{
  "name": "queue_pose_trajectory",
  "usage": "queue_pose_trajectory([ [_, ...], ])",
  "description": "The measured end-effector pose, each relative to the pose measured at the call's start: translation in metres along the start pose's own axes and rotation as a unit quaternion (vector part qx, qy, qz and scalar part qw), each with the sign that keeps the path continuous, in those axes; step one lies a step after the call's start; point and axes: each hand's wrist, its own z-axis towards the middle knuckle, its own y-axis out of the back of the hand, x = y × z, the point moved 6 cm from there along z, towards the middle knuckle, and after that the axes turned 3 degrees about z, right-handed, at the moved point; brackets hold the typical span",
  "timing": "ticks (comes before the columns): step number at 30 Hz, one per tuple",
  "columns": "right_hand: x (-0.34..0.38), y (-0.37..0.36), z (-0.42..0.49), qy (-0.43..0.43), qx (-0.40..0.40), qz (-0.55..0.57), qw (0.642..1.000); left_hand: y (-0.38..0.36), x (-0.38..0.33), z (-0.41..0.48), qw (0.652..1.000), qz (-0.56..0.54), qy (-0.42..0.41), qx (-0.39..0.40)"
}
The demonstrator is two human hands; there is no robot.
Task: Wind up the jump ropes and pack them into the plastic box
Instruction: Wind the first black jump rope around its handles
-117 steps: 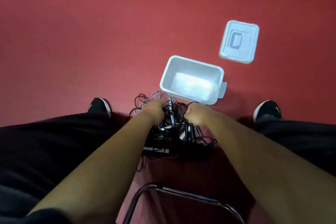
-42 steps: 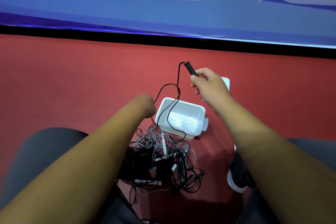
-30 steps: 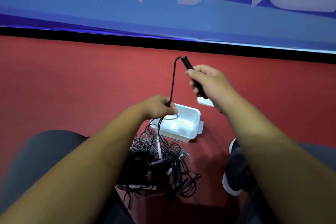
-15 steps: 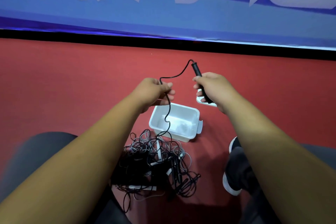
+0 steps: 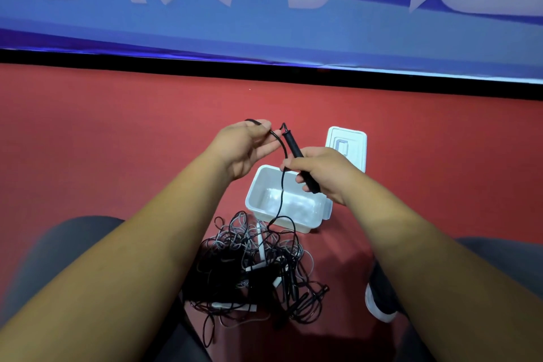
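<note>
Wide red floor stretches on both sides up to a black strip near the top. At the centre stands the plastic box, its lid behind it and the tangled jump ropes in front. Above the box, the right hand grips a black handle and the left hand pinches its cord.

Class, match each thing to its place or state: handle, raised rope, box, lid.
Things:
1 handle
2 raised rope
3 box
4 lid

Places or states:
A open and empty
B pinched by the left hand
C flat on the floor beyond the box
D gripped by the right hand

Pairs: 1-D, 2-B, 3-A, 4-C.
</note>
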Motion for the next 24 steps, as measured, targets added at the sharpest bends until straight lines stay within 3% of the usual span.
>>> queue_pose_trajectory([
  [4,0.010,0.001,-0.003,0.017,-0.022,-0.017,0.999,0.008,0.000,0.008,1.000,0.012,0.000,-0.013],
  [8,0.025,0.008,-0.005,0.032,-0.079,0.009,0.996,0.013,0.010,0.013,0.980,0.199,0.028,-0.005],
  [10,0.036,0.011,-0.008,0.047,-0.096,0.027,0.994,0.009,0.021,0.010,0.945,0.319,0.044,0.052],
  [13,0.053,0.017,-0.012,0.063,-0.117,0.073,0.988,-0.004,0.045,-0.002,0.856,0.484,0.041,0.176],
  [17,0.069,0.027,-0.014,0.078,-0.123,0.165,0.975,-0.011,0.063,-0.011,0.798,0.562,0.013,0.219],
  [19,0.071,0.035,-0.014,0.088,-0.131,0.170,0.973,-0.012,0.061,-0.010,0.811,0.548,0.012,0.205],
  [24,0.044,0.049,-0.001,0.032,-0.171,0.056,0.983,-0.020,0.031,-0.009,0.922,0.367,0.027,0.120],
])
